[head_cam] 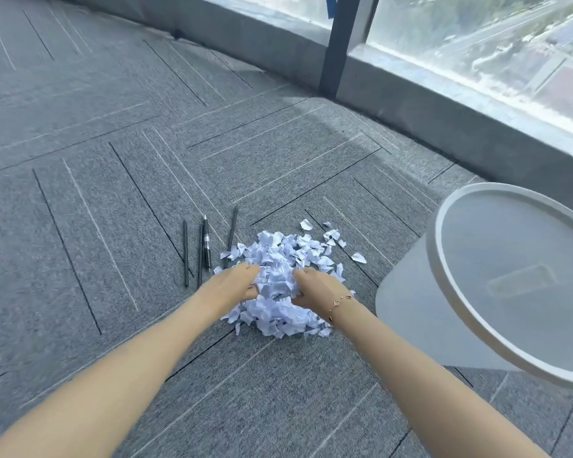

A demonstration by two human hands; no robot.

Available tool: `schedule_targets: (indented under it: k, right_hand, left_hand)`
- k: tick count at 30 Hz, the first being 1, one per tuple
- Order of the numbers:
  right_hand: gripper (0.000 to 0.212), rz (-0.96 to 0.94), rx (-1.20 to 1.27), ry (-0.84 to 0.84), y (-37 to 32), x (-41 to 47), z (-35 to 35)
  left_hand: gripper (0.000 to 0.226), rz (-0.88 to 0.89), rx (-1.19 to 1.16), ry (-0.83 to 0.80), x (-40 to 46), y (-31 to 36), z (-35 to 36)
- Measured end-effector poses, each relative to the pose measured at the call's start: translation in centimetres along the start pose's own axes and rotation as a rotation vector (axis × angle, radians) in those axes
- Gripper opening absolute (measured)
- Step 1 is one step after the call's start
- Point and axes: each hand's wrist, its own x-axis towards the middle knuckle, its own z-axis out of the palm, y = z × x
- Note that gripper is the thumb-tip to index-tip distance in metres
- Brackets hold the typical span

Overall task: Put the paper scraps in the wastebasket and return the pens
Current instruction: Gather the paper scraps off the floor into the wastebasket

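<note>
On carpet (113,193) btwn pens (205,249) & wastebasket (411,292), both hands (275,287) clutch scraps (288,256).

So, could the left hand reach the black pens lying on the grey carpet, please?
Probably yes: the black pens lie just beside the left hand, nothing between them, though it grips the paper scraps.

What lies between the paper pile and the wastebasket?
In the head view, mostly bare carpet. One stray scrap lies between the pile and the wastebasket, nothing else.
</note>
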Motion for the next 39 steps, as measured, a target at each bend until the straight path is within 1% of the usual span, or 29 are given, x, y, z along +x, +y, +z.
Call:
schedule_targets:
  k: [3, 6, 8, 10, 13, 15, 17, 20, 25, 27, 30, 34, 37, 39]
  right_hand:
    - [0.012, 0.046, 0.073, 0.041, -1.4, -1.7, -4.7]
    - [0.016, 0.086, 0.152, 0.141, -1.9, -4.2, -10.3]
    - [0.019, 0.104, 0.191, 0.228, -1.8, -6.5, -14.1]
    - [0.02, 0.129, 0.204, 0.293, -0.9, -9.0, -17.6]
    - [0.021, 0.204, 0.187, 0.33, 1.7, -13.4, -21.7]
    - [0.02, 0.28, 0.207, 0.349, 4.0, -16.2, -23.1]
    - [0.017, 0.367, 0.237, 0.354, 6.6, -18.8, -23.4]
    - [0.021, 0.48, 0.249, 0.335, 9.9, -21.6, -22.7]
    - [0.02, 0.574, 0.245, 0.276, 13.5, -24.1, -20.2]
    - [0.02, 0.593, 0.245, 0.252, 14.5, -24.5, -19.1]
    - [0.025, 0.592, 0.248, 0.238, 15.6, -24.5, -17.3]
    - [0.022, 0.61, 0.288, 0.154, 16.1, -24.1, -15.5]
    - [0.022, 0.634, 0.265, 0.094, 16.2, -23.6, -14.9]
    - [0.019, 0.662, 0.189, 0.005, 16.4, -23.0, -14.5]
  left_hand:
    - [0.019, -0.017, -0.032, 0.041, -0.6, 1.4, -4.3]
    - [0.011, 0.004, -0.054, 0.097, -1.5, 4.0, -9.9]
    - [0.012, 0.058, -0.075, 0.152, -2.2, 6.5, -13.5]
    - [0.012, 0.138, -0.041, 0.186, -2.5, 9.3, -16.7]
    - [0.014, 0.248, 0.013, 0.238, -1.9, 14.4, -20.1]
    - [0.014, 0.319, 0.035, 0.253, -1.1, 18.3, -21.5]
    - [0.017, 0.381, 0.071, 0.232, -0.1, 22.4, -22.1]
    - [0.014, 0.444, 0.134, 0.168, 1.7, 27.5, -21.3]
    - [0.007, 0.503, 0.171, 0.076, 5.2, 32.4, -17.6]
    - [0.008, 0.494, 0.225, 0.04, 6.2, 33.4, -16.3]
    - [0.005, 0.432, 0.307, -0.009, 7.7, 33.8, -14.2]
    - [0.007, 0.371, 0.315, -0.107, 8.5, 33.9, -12.1]
    - [0.009, 0.368, 0.293, -0.113, 8.7, 33.9, -11.2]
    - [0.019, 0.368, 0.285, -0.111, 8.8, 33.6, -10.8]
